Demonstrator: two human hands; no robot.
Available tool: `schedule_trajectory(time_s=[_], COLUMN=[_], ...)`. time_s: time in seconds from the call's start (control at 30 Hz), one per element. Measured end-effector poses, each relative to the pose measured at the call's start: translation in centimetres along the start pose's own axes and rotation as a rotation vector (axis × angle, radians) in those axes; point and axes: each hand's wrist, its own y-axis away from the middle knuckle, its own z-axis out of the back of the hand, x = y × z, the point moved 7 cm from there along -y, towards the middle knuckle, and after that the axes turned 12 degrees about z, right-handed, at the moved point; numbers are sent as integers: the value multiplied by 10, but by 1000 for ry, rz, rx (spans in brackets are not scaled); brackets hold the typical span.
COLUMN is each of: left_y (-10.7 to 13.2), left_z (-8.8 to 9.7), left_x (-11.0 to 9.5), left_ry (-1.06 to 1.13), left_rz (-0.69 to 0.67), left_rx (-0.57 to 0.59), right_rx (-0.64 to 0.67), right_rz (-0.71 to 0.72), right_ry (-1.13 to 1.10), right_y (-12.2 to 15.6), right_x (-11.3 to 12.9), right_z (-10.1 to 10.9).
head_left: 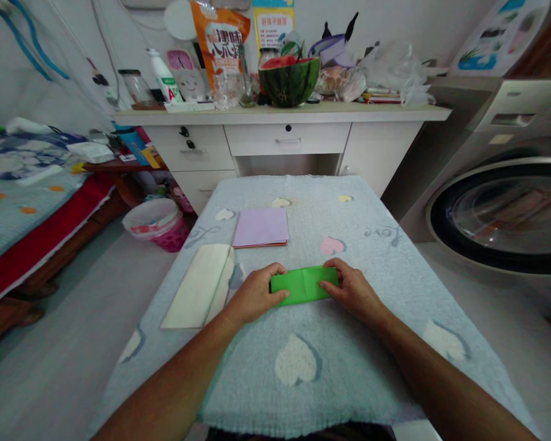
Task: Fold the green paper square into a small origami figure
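A folded strip of green paper (304, 285) lies on the pale blue tablecloth (303, 367), near the middle of the table. My left hand (256, 294) grips its left end, fingers curled over the edge. My right hand (352, 289) presses on its right end with the fingers bent onto the paper. Both hands rest on the cloth.
A stack of lilac paper (261, 227) lies beyond the green strip, and a cream folded sheet (201, 285) lies to the left. Behind stands a white desk (294, 141) with a cut watermelon (289, 78). A pink bin (158, 224) and a bed are at left, a washing machine (500, 208) at right.
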Motion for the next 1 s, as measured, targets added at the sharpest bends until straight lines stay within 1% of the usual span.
schedule_trajectory(time_s=[0.1, 0.3, 0.47, 0.6, 0.7, 0.83, 1.0], left_y=[2, 5, 5, 5, 6, 6, 6], left_z=[1, 3, 4, -1, -5, -7, -8], left_x=[0, -1, -1, 0, -2, -4, -3], left_ry=[-116, -266, -342, -414, -452, -501, -533], left_rz=[30, 58, 47, 17, -15, -1, -3], left_rx=[-56, -120, -150, -148, -163, -165, -177], right_rx=[-21, -69, -98, -131, -124, -93, -118], right_rz=[-22, 0, -67, -107, -113, -123, -152], right_ry=[53, 229, 292, 308, 285, 292, 312], right_y=[0, 1, 2, 4, 4, 2, 0], right_x=[-1, -1, -5, -6, -7, -9, -14], right_z=[-2, -4, -2, 2, 3, 2, 4])
